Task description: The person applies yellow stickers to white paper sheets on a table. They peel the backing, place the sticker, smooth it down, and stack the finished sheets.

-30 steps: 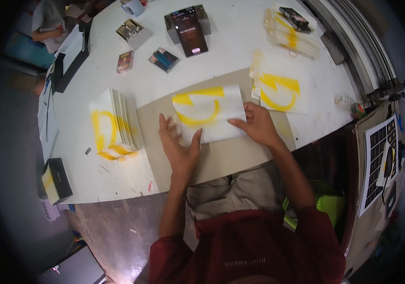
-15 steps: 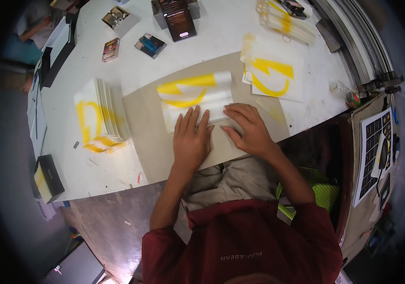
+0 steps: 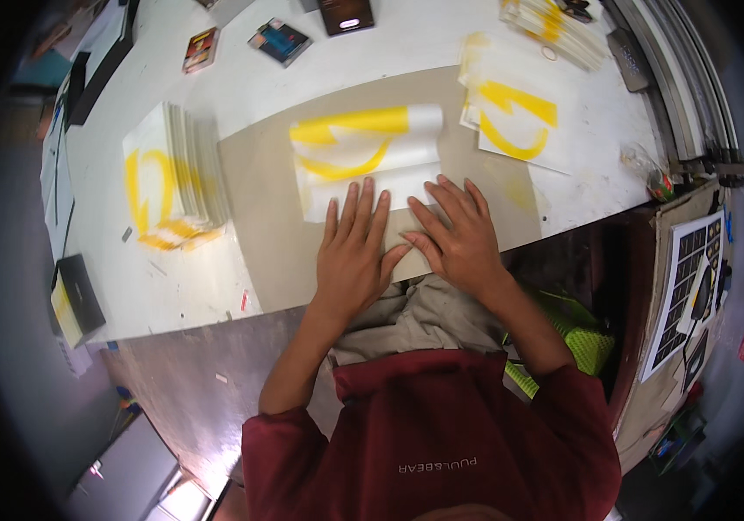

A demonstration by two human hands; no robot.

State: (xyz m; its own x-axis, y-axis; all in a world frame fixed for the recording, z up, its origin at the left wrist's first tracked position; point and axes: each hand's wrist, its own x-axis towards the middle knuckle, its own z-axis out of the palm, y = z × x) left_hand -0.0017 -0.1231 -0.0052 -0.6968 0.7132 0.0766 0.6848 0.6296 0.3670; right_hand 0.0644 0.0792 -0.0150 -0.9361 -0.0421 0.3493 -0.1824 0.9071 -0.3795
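resting flat with fingers straight and slightly apart, my left hand [image 3: 354, 265] and right hand [image 3: 466, 245] touch the near part of the yellow-marked white sheet [image 3: 363, 143], which stretches ahead of my fingertips on the grey-brown board [image 3: 259, 195], a sheet stack [image 3: 168, 178] well off to my left.

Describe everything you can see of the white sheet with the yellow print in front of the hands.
The white sheet looks thin, smooth and slightly glossy, like paper or film. A yellow band runs along its far side, with a curved yellow shape below. The far side appears rounded or curled, and a ridge or crease crosses nearer the person. It lies on a grey-beige board. Fingertips of the left hand and right hand overlap its near part.
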